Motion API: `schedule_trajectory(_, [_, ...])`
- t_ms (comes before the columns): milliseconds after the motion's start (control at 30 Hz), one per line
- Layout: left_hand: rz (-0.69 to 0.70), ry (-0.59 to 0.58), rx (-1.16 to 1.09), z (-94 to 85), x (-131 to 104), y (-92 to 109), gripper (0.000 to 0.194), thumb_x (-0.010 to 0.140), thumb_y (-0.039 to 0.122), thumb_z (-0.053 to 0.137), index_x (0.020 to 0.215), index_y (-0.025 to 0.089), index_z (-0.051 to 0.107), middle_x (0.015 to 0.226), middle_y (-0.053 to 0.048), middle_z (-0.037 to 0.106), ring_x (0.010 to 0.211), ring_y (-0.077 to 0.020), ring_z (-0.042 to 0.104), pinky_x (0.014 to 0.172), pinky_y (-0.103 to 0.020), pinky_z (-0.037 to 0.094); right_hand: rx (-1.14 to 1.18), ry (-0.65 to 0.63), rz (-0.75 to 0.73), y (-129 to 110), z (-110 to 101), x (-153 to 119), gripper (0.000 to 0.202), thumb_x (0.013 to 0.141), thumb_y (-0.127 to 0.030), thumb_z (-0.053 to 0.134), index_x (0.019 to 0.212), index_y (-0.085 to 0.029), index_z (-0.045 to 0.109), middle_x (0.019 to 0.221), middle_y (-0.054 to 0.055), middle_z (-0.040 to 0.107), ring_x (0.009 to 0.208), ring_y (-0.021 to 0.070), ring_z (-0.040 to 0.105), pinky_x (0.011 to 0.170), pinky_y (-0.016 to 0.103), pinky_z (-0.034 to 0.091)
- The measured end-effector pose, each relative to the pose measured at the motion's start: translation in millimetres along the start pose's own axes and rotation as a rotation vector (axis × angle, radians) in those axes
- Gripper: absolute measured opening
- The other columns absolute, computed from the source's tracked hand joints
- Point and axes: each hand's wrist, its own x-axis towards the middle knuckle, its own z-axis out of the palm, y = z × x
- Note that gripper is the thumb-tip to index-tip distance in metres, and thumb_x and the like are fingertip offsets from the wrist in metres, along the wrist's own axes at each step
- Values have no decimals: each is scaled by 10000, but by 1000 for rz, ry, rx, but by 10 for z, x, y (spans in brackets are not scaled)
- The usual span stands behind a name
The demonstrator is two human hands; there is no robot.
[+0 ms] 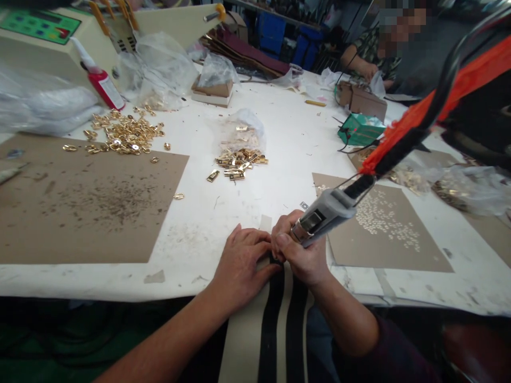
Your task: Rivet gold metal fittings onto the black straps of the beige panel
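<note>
A long cream fabric piece with black stripes (pixel 272 330) runs from the table's front edge down toward my body. My left hand (pixel 244 260) grips its far end between thumb and fingers. My right hand (pixel 303 252) is wrapped around the lower end of a grey electric screwdriver (pixel 329 211), which tilts down to the left. Its tip is hidden behind my fingers, close to the left fingertips. From the tool's upper end a black cord with orange wrapping (pixel 419 114) rises to the upper right. A small pale tab (pixel 265 222) shows just beyond my hands.
Gold rectangular plates (pixel 239 164) spill from a plastic bag ahead. Gold oval fittings (pixel 128 130) are heaped at left beside brown cardboard (pixel 91 213). Small screws or studs (pixel 373 215) lie on the right cardboard (pixel 419 260). A red bottle (pixel 106 88) leans behind. A co-worker (pixel 365 64) sits across.
</note>
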Motion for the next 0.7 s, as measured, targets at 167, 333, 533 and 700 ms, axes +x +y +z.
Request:
schedule_trajectory(167, [-5,6,18,9,-11,-20,104,859,294,747,955,279,711,1120,-6,695,1146,-260,590,1213,-562,251,21,-21,7,-39,26,5,322,784,-451,789,734,-208,583,656,3,599,579,133,524,548,285,499])
schedule_trajectory(333, [17,-1,40,-23,-2,4,193,871,287,736,1063,293,716,1165,-17,703,1163,-282,598,1189,-602,279,-16,-15,-8,-150,66,19,336,791,-443,788,706,-197,574,650,5,599,587,133,531,554,274,476])
schedule_trajectory(533, [33,4,56,-52,0,73,241,823,304,824,1051,301,747,1210,-6,715,1197,-283,609,1191,-603,273,107,79,-3,-320,12,25,424,821,-528,776,694,-165,598,588,-3,572,524,113,522,500,240,418])
schedule_trajectory(700, [76,51,82,-41,-41,80,226,821,314,834,1032,289,756,1216,-14,713,1193,-268,607,1171,-586,313,74,370,-12,-594,-342,-260,423,840,-567,754,943,-164,675,589,-14,597,529,131,555,542,251,456])
